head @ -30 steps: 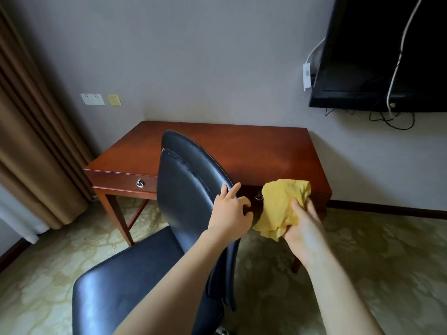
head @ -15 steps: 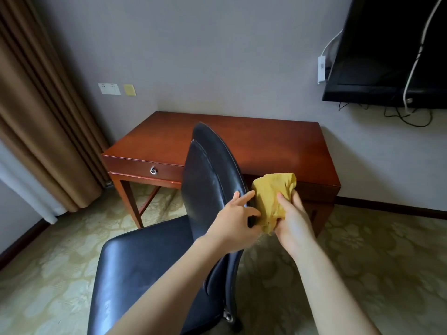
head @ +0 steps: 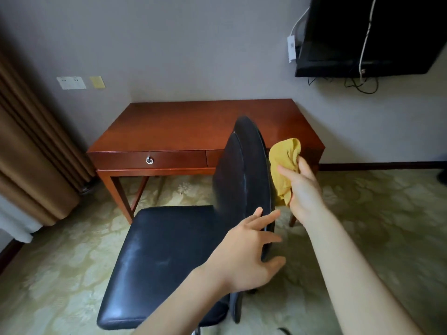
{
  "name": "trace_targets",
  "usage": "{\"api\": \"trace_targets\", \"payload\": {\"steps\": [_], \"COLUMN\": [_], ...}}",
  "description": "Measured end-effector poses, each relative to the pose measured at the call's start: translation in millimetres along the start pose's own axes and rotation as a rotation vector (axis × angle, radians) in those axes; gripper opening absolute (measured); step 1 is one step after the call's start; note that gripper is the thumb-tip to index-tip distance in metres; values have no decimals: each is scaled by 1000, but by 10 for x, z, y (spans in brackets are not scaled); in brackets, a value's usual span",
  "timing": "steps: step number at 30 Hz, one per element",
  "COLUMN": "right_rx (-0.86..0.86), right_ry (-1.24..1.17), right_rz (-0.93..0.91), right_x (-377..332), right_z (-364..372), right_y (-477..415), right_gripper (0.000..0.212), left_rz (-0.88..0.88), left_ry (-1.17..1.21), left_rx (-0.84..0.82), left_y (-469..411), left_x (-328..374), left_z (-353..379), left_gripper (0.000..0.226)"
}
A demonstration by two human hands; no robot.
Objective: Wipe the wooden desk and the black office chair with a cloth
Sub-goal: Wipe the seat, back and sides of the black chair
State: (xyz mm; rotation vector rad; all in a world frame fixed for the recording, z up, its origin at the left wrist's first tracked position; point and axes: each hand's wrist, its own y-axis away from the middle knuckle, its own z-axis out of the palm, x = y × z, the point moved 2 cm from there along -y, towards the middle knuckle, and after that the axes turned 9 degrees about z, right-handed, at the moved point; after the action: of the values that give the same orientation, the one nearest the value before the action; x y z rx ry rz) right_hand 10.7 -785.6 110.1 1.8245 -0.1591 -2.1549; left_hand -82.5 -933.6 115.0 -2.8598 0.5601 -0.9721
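Observation:
The black office chair (head: 169,257) stands in front of the wooden desk (head: 193,126), its seat facing left and its backrest seen nearly edge-on. My left hand (head: 246,252) has its fingers spread at the lower edge of the backrest, touching it. My right hand (head: 303,189) grips a crumpled yellow cloth (head: 284,163) just to the right of the backrest's rear face. Whether the cloth touches the backrest I cannot tell.
Brown curtains (head: 29,153) hang at the left. A black television (head: 370,35) with dangling cables is mounted on the wall at upper right. Patterned carpet (head: 387,226) covers the floor around the chair. The desk has a drawer with a ring pull (head: 149,161).
The chair has turned so its backrest is now almost edge-on. My left hand slid down the backrest edge and its fingers spread. My right hand with the cloth stayed behind the backrest.

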Motion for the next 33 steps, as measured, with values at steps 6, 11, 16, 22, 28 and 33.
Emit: {"api": "trace_targets", "payload": {"steps": [6,11,16,22,28,33], "right_rx": [37,52,-21,-265,-242,8], "right_ry": [52,192,-262,-628,-801,-695], "right_rz": [27,-176,-188,-129,165,116], "right_x": [230,540,940,1533,2064,2074], "right_z": [109,454,649,869,633,469], "right_y": [768,1441,1779,2138,2317,2162], "right_gripper": [35,35,28,24,37,46], "left_rz": [31,-11,16,37,89,48], "left_ry": [-53,-144,-201,-340,-237,-102], "left_rx": [-61,231,536,663,599,582], "left_y": [625,1080,1411,1874,2324,2600], "left_x": [139,155,-63,-372,-586,-802], "left_z": [-304,-314,-118,-87,-409,-687], "left_gripper": [21,20,31,35,29,31]}}
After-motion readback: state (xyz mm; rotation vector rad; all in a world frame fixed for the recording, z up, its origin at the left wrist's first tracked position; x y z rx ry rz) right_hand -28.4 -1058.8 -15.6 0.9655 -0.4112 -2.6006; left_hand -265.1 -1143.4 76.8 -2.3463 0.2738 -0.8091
